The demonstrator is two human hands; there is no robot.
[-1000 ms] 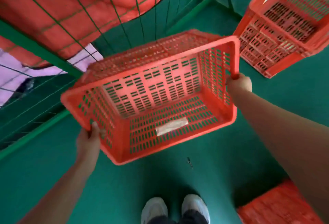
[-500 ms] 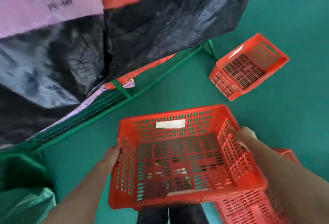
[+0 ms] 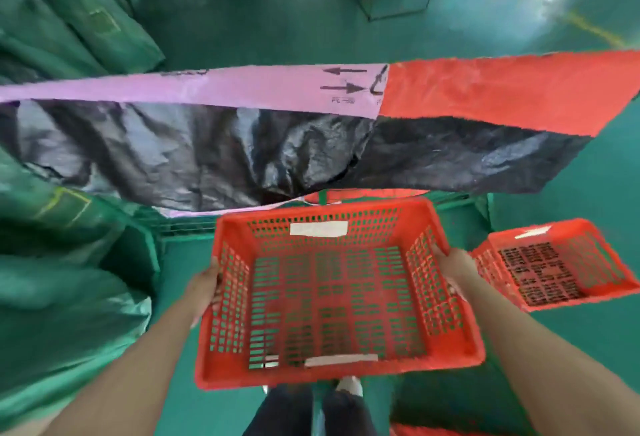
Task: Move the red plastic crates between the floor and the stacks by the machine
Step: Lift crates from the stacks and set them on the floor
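I hold an empty red plastic crate (image 3: 332, 297) level in front of me at about waist height, its open top facing up. My left hand (image 3: 207, 286) grips its left wall and my right hand (image 3: 453, 262) grips its right wall. White labels sit on its far and near walls. A second red crate (image 3: 554, 266) lies tilted on the green floor to the right. A sliver of another red crate (image 3: 415, 430) shows at the bottom edge.
A large bin lined with black plastic (image 3: 242, 155), with pink and red edges, stands straight ahead behind a green wire frame (image 3: 460, 202). Green bulk sacks (image 3: 62, 262) crowd the left. Green floor (image 3: 588, 349) opens to the right and far ahead.
My head has tipped up, so the crate sits lower in view and the far room shows. The crate went from tipped on its side to level and upright, still held by both hands.
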